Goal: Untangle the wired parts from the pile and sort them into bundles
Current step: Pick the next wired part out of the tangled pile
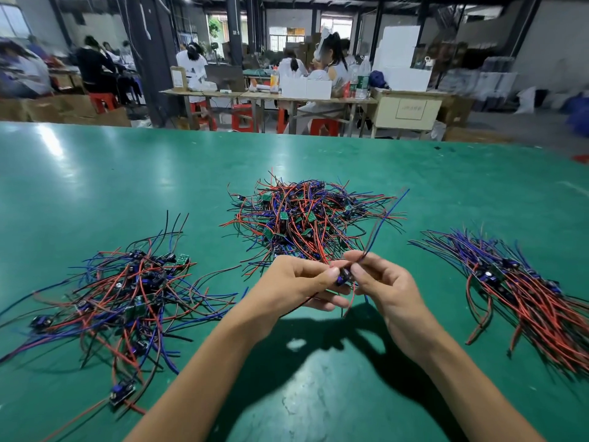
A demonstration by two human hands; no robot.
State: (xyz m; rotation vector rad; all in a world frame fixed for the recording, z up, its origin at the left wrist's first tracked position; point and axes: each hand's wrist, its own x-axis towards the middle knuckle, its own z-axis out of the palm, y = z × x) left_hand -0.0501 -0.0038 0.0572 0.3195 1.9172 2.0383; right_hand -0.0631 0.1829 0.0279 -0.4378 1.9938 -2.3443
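Note:
A tangled pile point(302, 218) of small circuit boards with red, blue and black wires lies at the table's middle. Just in front of it, both hands hold one wired part point(344, 277) above the table. My left hand point(299, 285) pinches the part's dark body from the left. My right hand point(385, 288) pinches its wires, which rise up and to the right toward a blue tip point(398, 199). A loose spread of wired parts point(127, 291) lies at the left. A combed bundle point(522, 291) with wires running one way lies at the right.
The green table point(318, 393) stretches wide around the three heaps. One stray part point(122, 392) sits near the front left. Beyond the far edge, people sit at workbenches with red stools, boxes and bottles.

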